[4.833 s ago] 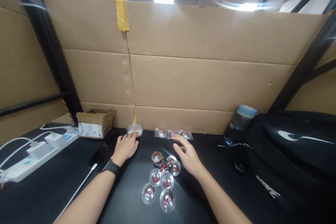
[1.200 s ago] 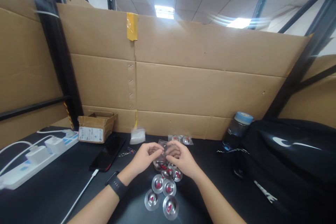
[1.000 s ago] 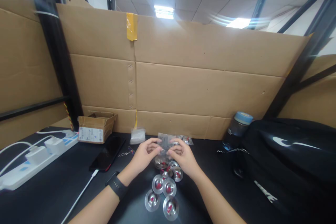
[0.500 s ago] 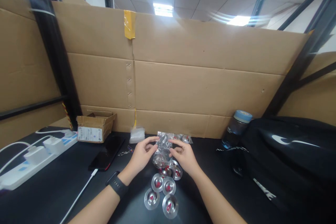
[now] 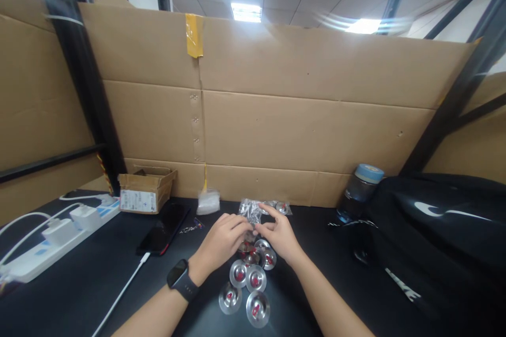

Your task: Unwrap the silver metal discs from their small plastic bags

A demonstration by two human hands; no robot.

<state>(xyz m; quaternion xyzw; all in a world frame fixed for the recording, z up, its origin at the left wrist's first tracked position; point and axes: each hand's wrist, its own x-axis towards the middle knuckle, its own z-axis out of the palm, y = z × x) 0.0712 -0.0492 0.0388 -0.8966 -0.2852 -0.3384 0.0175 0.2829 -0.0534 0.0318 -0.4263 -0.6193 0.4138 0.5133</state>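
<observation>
My left hand (image 5: 222, 239) and my right hand (image 5: 279, 233) meet above a pile of several round silver discs with red centres (image 5: 250, 280) on the black table (image 5: 79, 284). Both hands pinch a small crinkled clear plastic bag (image 5: 250, 210) between their fingertips. A silver disc seems to sit low inside the bag, partly hidden by my left fingers. A black watch (image 5: 182, 287) is on my left wrist.
More bagged discs (image 5: 280, 207) and a white bag (image 5: 208, 201) lie by the cardboard wall (image 5: 300, 126). A phone (image 5: 164, 229) with cable, a small carton (image 5: 146, 195) and a power strip (image 5: 59, 234) are at left. A bottle (image 5: 358, 189) and black bag (image 5: 435, 237) stand at right.
Earlier my hands reached apart toward the back bags. They have come together over the disc pile holding a clear bag; in the last half second my left hand closed in over it.
</observation>
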